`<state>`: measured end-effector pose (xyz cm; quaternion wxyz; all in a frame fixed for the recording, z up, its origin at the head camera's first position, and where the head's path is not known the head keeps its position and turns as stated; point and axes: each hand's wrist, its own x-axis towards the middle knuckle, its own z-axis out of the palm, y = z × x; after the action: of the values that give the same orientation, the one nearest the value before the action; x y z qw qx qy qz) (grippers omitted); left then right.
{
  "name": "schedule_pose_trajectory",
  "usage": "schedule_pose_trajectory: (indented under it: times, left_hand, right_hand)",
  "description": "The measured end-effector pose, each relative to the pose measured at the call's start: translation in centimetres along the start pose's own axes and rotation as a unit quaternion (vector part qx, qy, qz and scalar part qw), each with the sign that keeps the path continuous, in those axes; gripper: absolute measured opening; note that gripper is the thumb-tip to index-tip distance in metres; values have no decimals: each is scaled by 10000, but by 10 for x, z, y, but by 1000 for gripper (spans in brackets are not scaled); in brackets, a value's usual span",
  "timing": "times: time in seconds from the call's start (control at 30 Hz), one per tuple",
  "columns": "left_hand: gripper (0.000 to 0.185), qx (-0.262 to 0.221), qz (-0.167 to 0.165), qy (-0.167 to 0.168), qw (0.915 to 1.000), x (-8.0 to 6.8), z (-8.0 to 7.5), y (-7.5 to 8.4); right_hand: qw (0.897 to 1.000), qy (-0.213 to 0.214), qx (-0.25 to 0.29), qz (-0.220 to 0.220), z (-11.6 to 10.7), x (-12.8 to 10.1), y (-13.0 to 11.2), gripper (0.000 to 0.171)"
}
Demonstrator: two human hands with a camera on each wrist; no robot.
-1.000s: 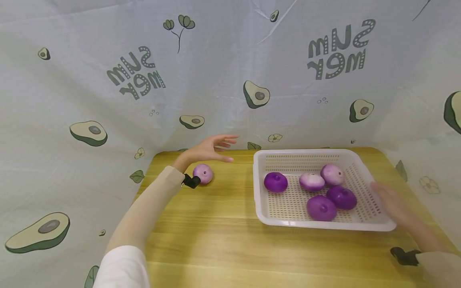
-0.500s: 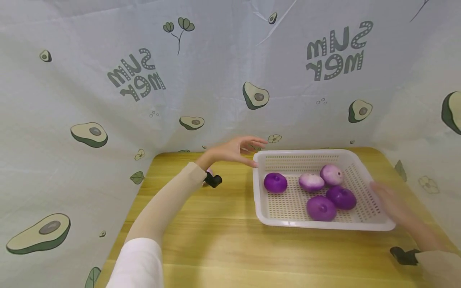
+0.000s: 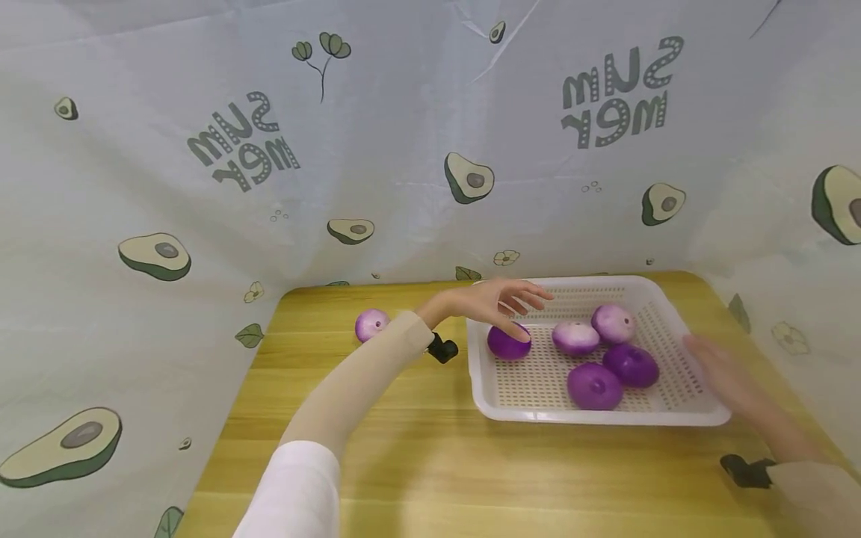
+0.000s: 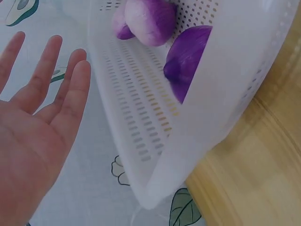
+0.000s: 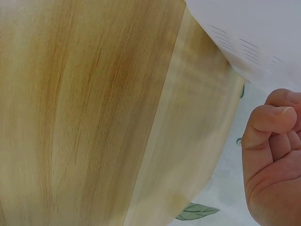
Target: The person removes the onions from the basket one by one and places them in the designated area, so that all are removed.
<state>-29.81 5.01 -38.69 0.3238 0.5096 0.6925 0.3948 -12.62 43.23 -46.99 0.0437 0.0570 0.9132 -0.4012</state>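
Note:
A white perforated plastic basket [image 3: 599, 418] holds several purple onions, some dark like this one [image 3: 595, 386] and some paler like this one [image 3: 613, 323]. Over its left rim reaches my left hand [image 3: 494, 302], palm facing right with fingers spread and nothing held. Below that hand sits a dark onion [image 3: 506, 345], partly hidden by the thumb. In the left wrist view, the straight fingers [image 4: 75, 94] are apart from the basket wall. By the basket's right side is my right hand [image 3: 726, 377]; the right wrist view shows its fingers [image 5: 268, 120] loosely curled, without anything visible in them.
One pale purple onion [image 3: 371, 325] lies on the wooden table [image 3: 417, 478] left of the basket, behind my left forearm. A pale cloth [image 3: 397, 112] printed with avocados hangs behind and at the sides of the table.
My left hand has moved right, from above the table near the loose onion to over the basket's left part. The right hand stays beside the basket. The head view has shifted slightly.

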Motion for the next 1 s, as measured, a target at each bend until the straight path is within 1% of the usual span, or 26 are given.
schedule_pose_trajectory:
  times: [0.1, 0.27, 0.3, 0.47, 0.57, 0.7, 0.83, 0.93, 1.0]
  left_hand:
    - [78, -36, -13, -199, 9998, 12, 11, -5]
    - [79, 104, 126, -494, 9986, 30, 29, -12]
    - [78, 139, 182, -547, 9982, 34, 32, -13]
    - [77, 112, 190, -665, 9975, 48, 46, -9]
    - [76, -12, 19, -742, 9972, 55, 52, -7]
    - [75, -107, -24, -870, 9961, 65, 60, -9]
    - [75, -228, 293, -985, 9944, 75, 66, -15]
    - [76, -178, 449, -1068, 9931, 82, 70, -18]
    - [76, -47, 478, -1097, 9928, 85, 73, -19]
  right_hand:
    - [10000, 0, 61, 9, 1, 1, 1, 70]
    - [9998, -45, 167, 57, 2, 2, 3, 71]
    - [9998, -32, 170, 62, 2, 2, 2, 71]
    - [10000, 54, 54, 10, 1, 1, -1, 70]
    - [10000, 59, 5, 19, 0, 0, -2, 70]
    - [10000, 13, 46, 43, 0, 0, -3, 71]
    - [9999, -3, 96, 79, 0, -1, -1, 72]
    - [9999, 28, 147, 82, -1, -1, 0, 72]
    - [9998, 70, 170, 41, -1, -2, 1, 72]
